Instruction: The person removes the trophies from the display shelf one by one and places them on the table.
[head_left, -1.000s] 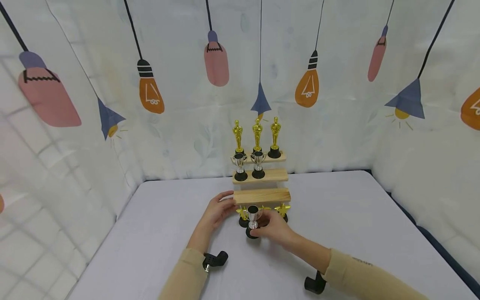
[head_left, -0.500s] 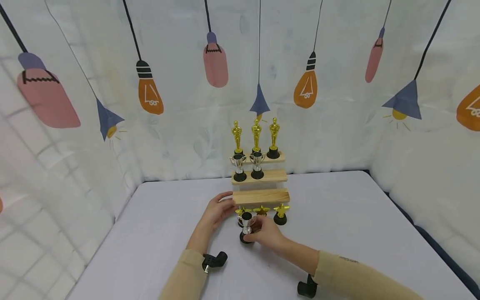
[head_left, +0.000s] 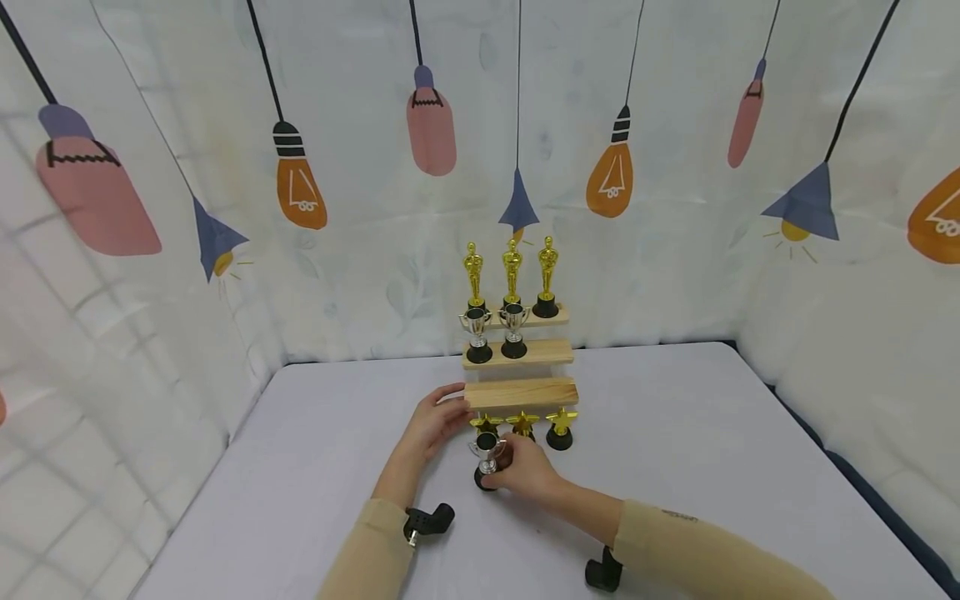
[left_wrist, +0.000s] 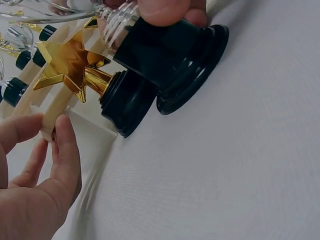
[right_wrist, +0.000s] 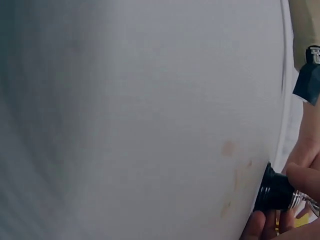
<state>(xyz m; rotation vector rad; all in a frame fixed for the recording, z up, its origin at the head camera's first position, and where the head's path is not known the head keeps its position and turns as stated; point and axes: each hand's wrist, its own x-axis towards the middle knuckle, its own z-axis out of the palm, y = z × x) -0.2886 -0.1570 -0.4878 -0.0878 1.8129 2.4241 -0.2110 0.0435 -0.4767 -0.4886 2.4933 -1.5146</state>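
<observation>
In the lower centre, the right hand's grip [head_left: 527, 471] holds a silver cup [head_left: 487, 449] by its base [left_wrist: 185, 70]; the left hand's grip [head_left: 435, 423] pinches a wooden board [head_left: 521, 392].

The front trophy cup [head_left: 487, 447] is before the leftmost star trophy [head_left: 486, 424].

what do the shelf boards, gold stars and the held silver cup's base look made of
Shelf boards: wood, pale and smooth, with visible grain.
Gold stars: mirror-shiny reflections; probably coated plastic, perhaps metal.
Held silver cup's base: glossy black, likely plastic, with soft highlights.
</observation>
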